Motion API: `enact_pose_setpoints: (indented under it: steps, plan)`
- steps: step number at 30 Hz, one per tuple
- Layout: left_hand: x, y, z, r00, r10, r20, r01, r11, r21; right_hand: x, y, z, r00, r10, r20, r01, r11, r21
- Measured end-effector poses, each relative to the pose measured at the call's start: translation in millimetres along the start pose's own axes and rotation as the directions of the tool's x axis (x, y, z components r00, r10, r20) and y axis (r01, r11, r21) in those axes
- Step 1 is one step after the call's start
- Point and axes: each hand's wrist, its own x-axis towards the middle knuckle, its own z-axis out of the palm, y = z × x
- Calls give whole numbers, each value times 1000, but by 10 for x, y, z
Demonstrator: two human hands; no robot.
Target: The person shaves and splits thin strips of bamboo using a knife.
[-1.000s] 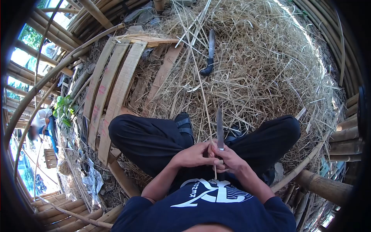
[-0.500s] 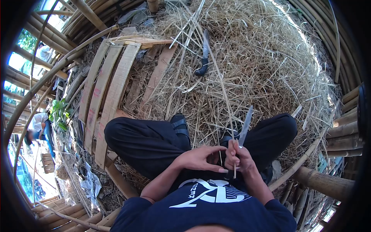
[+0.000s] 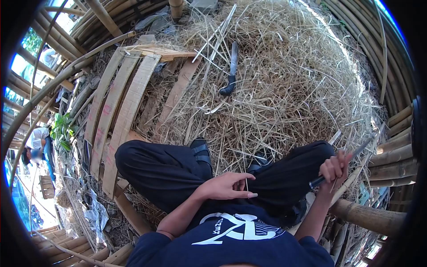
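My right hand [image 3: 334,169] is out by my right knee, its fingers wrapped round the dark handle of a knife [image 3: 317,181]. The narrow blade points up and to the right, a little blurred. In front of my shirt, my left hand [image 3: 229,184] has its thumb and fingers curved around a short, thin pale strip [image 3: 247,183], which looks like bamboo. Most of the fingers on that hand are hidden from above. A second, larger blade with a black curved handle [image 3: 228,85] lies on the shavings ahead of me.
Dry shavings [image 3: 284,89] cover the ground before my crossed legs. Wooden slats [image 3: 129,111] lie to the left, and loose pale strips [image 3: 218,38] at the back. Bamboo poles [image 3: 369,216] surround the spot. Another person [image 3: 38,142] is beyond the left side.
My right hand has swung away to the right with the knife, apart from my left hand. The long strip that stretched forward from my right hand no longer shows there. My left hand stayed nearly in place.
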Motion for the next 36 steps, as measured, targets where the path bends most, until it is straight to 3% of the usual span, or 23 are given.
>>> enact_pose_setpoints:
  steps: [1,2,4,6,8,10,12,14,18,20,22,24,28,30,32,34,36]
  plan:
    - [-2,16,1,999,-33,0,33,999,21,51,-59,35,990,-139,3,139,990,16]
    - [1,16,9,1000,-30,-1,30,999,20,98,-65,45,990,-139,5,138,990,13]
    - [21,18,-9,999,-33,5,33,999,28,202,-11,78,959,-276,68,283,950,-129]
    - [67,29,-10,1000,-25,-2,25,1000,9,288,171,128,945,-328,-5,319,920,-230]
    - [103,41,-2,1000,-22,-7,22,1000,-5,380,468,154,867,-357,-347,235,908,-347]
    - [163,65,25,997,-24,-77,9,982,-186,443,826,68,911,-177,-371,27,926,-376]
    - [198,87,17,992,-27,-124,-1,974,-226,511,1261,57,893,-45,-448,-121,935,-334]
    - [227,25,-6,966,-148,-213,69,939,-338,586,1617,-32,837,54,-544,-276,901,-336]
    - [149,56,-171,906,-284,-314,186,933,-309,655,1976,-208,797,165,-581,-441,816,-374]
    - [150,54,-161,896,-258,-360,162,947,-277,633,2173,-245,742,78,-666,-476,761,-441]
    - [198,26,-167,911,-159,-381,38,951,-306,576,2267,-269,760,69,-646,-486,720,-495]
    - [256,-71,-189,927,-165,-338,24,923,-385,558,2289,-304,782,56,-621,-488,674,-554]
    - [322,-123,-160,953,-137,-270,-70,769,-635,536,2221,-385,799,170,-576,-507,706,-495]
    - [334,-159,-145,952,-121,-281,-93,761,-642,560,2161,-354,786,239,-571,-578,613,-539]
    - [345,-197,-170,950,-103,-296,-120,753,-647,617,2132,-328,772,241,-588,-588,623,-516]
    - [321,-240,-197,957,-129,-259,-73,759,-647,664,2124,-299,867,48,-496,-465,436,-770]
    - [330,-238,-198,954,-123,-274,-82,771,-632,668,2089,-235,831,76,-551,-502,531,-683]
